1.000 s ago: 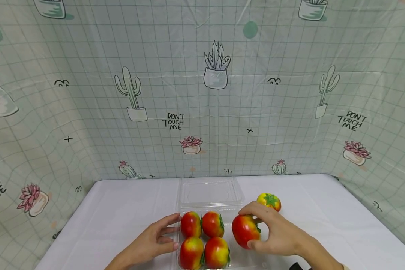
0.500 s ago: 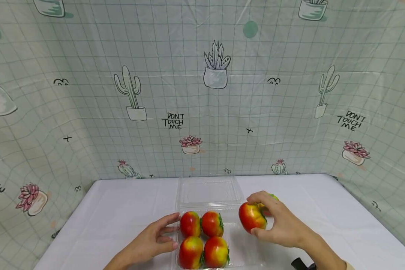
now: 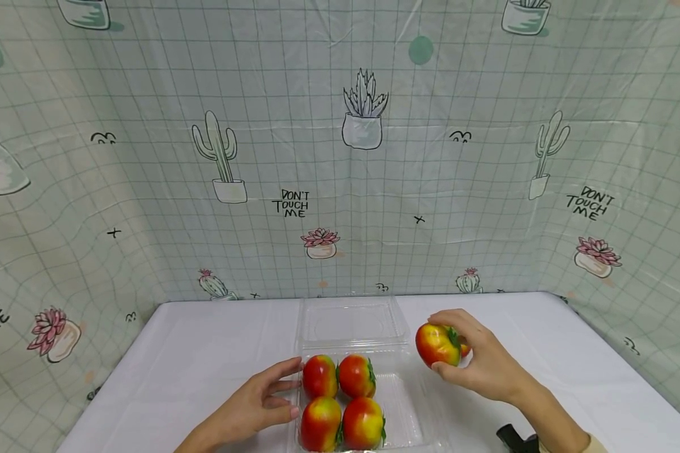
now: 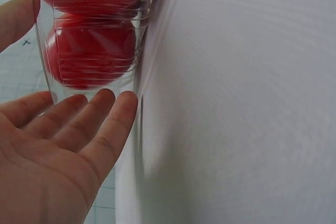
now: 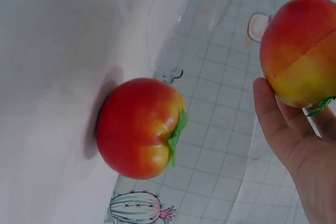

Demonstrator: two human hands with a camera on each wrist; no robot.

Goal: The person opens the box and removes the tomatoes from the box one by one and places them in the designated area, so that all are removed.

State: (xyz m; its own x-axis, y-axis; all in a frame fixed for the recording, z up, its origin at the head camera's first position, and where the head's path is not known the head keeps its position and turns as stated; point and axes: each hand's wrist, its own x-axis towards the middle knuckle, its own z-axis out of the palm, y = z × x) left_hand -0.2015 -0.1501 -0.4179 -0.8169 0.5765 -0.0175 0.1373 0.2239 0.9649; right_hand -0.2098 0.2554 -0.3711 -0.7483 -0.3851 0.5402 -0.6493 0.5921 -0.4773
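My right hand (image 3: pixel 481 358) grips a red-and-yellow tomato (image 3: pixel 437 345) with a green leafy top, held between thumb and fingers to the right of the clear plastic box (image 3: pixel 406 402). Behind it, mostly hidden in the head view, another tomato (image 5: pixel 139 129) sits on the table in the right wrist view. Several tomatoes (image 3: pixel 320 376) stand in the left part of the box, two by two. My left hand (image 3: pixel 255 402) lies along the box's left side; in the left wrist view its straight fingers (image 4: pixel 110 129) are at the clear wall.
The box's clear lid (image 3: pixel 348 322) lies open toward the back of the white-covered table (image 3: pixel 215 340). Near the right forearm is a black object (image 3: pixel 515 438), partly cut off by the frame. A cactus-print curtain (image 3: pixel 294 157) closes off the back and sides.
My right hand has carried its tomato from over the box's right part to the right and back, in front of the loose tomato. My left hand stays in place.
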